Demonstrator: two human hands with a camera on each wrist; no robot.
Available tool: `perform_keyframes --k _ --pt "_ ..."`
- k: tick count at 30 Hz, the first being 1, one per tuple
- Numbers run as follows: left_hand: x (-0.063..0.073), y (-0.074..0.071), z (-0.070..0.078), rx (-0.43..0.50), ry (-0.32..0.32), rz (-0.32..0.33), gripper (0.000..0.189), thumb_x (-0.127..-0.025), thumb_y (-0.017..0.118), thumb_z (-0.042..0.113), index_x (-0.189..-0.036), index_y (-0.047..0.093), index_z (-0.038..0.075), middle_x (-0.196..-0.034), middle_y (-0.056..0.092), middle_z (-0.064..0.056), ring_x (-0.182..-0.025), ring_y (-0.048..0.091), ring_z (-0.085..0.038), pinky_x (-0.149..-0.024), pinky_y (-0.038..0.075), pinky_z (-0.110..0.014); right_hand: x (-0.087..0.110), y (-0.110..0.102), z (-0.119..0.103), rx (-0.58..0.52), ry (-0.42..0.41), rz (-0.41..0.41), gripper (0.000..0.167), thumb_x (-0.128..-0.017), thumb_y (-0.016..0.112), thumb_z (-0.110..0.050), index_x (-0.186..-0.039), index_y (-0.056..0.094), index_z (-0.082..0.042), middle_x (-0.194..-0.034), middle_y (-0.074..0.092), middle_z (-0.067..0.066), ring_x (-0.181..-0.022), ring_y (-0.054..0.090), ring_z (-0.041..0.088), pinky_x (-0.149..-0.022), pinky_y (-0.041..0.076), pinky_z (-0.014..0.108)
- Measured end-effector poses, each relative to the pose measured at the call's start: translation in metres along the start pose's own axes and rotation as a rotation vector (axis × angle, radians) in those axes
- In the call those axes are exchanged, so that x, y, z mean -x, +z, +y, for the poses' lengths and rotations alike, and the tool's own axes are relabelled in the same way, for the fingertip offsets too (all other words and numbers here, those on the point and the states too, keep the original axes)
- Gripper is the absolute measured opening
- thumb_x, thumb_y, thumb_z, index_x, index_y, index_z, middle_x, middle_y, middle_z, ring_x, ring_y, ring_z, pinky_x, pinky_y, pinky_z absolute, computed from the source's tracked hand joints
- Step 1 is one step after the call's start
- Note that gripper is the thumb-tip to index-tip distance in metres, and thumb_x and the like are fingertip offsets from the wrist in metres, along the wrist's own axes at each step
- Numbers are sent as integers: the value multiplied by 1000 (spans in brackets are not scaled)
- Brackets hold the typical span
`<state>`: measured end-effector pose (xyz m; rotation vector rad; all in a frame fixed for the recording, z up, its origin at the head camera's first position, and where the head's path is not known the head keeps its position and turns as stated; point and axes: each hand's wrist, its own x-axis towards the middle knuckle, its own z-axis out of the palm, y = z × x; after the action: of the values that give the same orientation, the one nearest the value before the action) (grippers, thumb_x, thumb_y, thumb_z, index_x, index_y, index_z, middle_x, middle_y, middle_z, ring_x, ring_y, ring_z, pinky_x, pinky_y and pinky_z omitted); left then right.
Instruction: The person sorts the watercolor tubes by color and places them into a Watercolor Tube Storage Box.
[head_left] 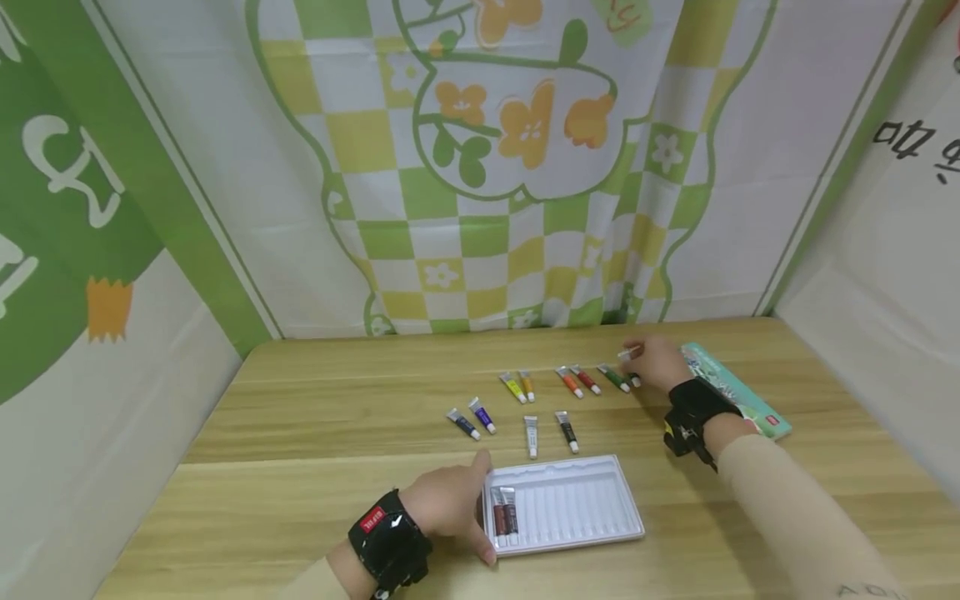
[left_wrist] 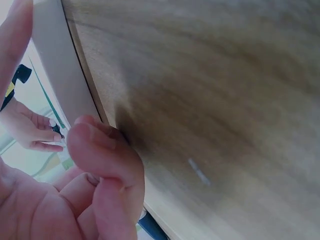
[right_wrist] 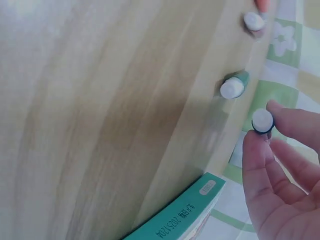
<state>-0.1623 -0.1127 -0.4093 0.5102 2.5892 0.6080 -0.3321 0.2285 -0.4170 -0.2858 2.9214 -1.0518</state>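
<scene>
Left hand steadying a white tray while the right hand is pinching a small paint tube

A person is working at a wooden table (head_left: 300, 392). The left hand (head_left: 446, 498) is gripping the left end of a white tray (head_left: 564, 547), its digits spreading along that edge, one touching the far corner and another the near corner. In the left wrist view, other fingers of this hand are bending in toward the palm. Just right of the left hand, a reddish-brown tube (head_left: 499, 515) and a dark brown tube (head_left: 510, 512) are lying side by side in the tray. The tray's ridged floor is running on to the right of them.

The right hand (head_left: 656, 364) is reaching farther out and to the right, well apart from the left. Its thumb and fingertip are pinching a dark tube (right_wrist: 262, 121), its white cap facing the right wrist camera; its exact colour is hard to tell.

Leftward from the right hand, five tubes are lying in a row: a green tube (head_left: 613, 377) just beside it, then a red tube (head_left: 586, 379), an orange tube (head_left: 569, 382), an amber tube (head_left: 527, 385) and a yellow tube (head_left: 513, 387). Beyond the left hand, a navy tube (head_left: 462, 423) and a purple tube (head_left: 482, 415) are resting near each other. Between the hands, past the tray, a white tube (head_left: 532, 437) and a black tube (head_left: 567, 432) are lying apart. A flat teal box (head_left: 727, 383) is lying just right of the right hand, partly hidden by the wrist.
</scene>
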Motion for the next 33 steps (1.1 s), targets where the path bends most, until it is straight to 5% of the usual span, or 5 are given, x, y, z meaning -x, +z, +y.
perform_keyframes --k 7,14,22,25,33 --pt "2 -1 1 -5 13 7 90 -56 101 35 -121 44 8 -86 63 -5 -70 56 -17 -62 48 -33 9 -3 1 -108 23 -28 60 -95 71 -10 -142 45 18 -121 62 36 -95 69 36 -77 58 37" --pt "1 2 -3 8 35 14 87 -56 101 35 -117 43 10 -82 59 -1 -67 54 -16 -58 45 -31 27 4 -14 -423 147 -44 62 -97 70 -10 -147 42 13 -126 61 30 -79 67 7 -72 57 24" --pt "1 1 -4 -8 54 24 87 -56 101 37 -116 43 10 -81 59 -1 -66 54 -15 -56 44 -31 44 11 -27 -719 207 -186 59 -103 64 -13 -150 38 10 -114 64 8 -92 66 11 -80 57 25" --pt "2 1 -4 1 58 23 89 -56 101 36 -118 43 10 -83 61 -2 -67 55 -15 -59 46 -31 50 15 -30 -794 238 -229 58 -103 62 -12 -152 36 7 -106 63 3 -85 65 7 -77 57 23" --pt "1 2 -4 -2 52 20 90 -55 101 37 -118 43 10 -82 61 -2 -67 56 -15 -59 47 -31 65 27 -42 -939 264 -319 51 -103 61 -8 -148 43 5 -103 64 6 -83 65 9 -76 58 24"
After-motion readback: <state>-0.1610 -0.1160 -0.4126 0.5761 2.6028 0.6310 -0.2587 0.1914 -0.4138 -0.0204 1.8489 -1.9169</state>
